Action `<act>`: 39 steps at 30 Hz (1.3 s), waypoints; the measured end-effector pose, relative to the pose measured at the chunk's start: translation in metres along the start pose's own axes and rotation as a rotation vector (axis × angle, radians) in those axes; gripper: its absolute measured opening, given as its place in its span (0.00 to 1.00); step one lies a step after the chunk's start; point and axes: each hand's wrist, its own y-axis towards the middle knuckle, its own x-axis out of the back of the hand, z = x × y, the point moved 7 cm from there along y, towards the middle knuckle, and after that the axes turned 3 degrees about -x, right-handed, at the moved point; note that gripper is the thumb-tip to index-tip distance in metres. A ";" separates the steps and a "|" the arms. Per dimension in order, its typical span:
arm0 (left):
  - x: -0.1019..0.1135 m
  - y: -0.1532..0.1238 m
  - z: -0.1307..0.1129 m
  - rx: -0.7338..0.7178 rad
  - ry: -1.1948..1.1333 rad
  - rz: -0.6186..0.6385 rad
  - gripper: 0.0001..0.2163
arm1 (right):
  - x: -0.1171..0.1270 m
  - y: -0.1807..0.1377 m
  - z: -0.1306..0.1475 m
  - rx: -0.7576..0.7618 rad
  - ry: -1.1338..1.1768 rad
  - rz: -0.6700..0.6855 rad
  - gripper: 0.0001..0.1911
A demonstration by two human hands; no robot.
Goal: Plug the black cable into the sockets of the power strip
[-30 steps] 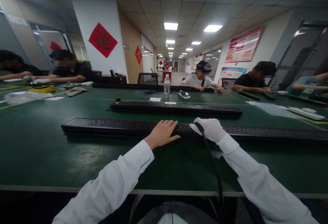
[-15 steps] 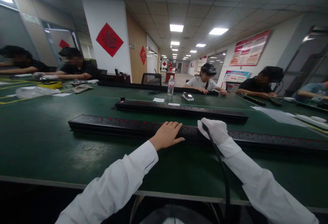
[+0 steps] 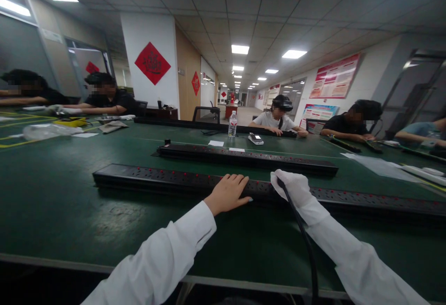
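L hand (image 3: 228,193), bare, lies palm-down across top of long blk socket strip (image 3: 167,178). R hand (image 3: 295,188), in white glove, grips blk cable (image 3: 303,230) at same strip; cable hangs down past near edge of grn table (image 3: 62,212). 2nd blk strip (image 3: 251,157) lies just beyond, approx. parallel. Farther back: upright clear bottle (image 3: 232,124), phone-like device (image 3: 256,139) nearby. Co-worker w/ headset (image 3: 277,118) sits opp.

On table (image 3: 146,244): 2 red-dotted power strips (image 3: 127,173); toward far edge, 1 bottle (image 3: 232,125), 2 paper slips (image 3: 216,143) nearby; 5 co-workers (image 3: 113,99).
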 end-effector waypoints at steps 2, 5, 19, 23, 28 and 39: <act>0.000 0.000 0.000 -0.002 -0.007 -0.003 0.29 | 0.024 0.008 -0.009 -0.087 0.090 -0.156 0.16; -0.001 0.000 0.001 -0.005 -0.016 0.000 0.29 | 0.058 0.017 -0.026 -0.288 0.295 -0.410 0.18; 0.000 0.000 0.001 -0.017 -0.021 -0.018 0.29 | 0.027 0.083 0.005 -0.055 0.049 0.053 0.15; 0.000 0.000 0.001 -0.014 -0.014 -0.029 0.29 | 0.029 0.076 0.012 -0.094 -0.015 -0.001 0.16; -0.001 0.000 0.001 -0.006 -0.005 -0.042 0.28 | -0.016 0.023 0.038 -0.014 -0.049 0.162 0.16; -0.001 -0.001 0.002 -0.003 -0.024 -0.032 0.29 | -0.039 0.023 0.024 0.008 0.131 0.200 0.15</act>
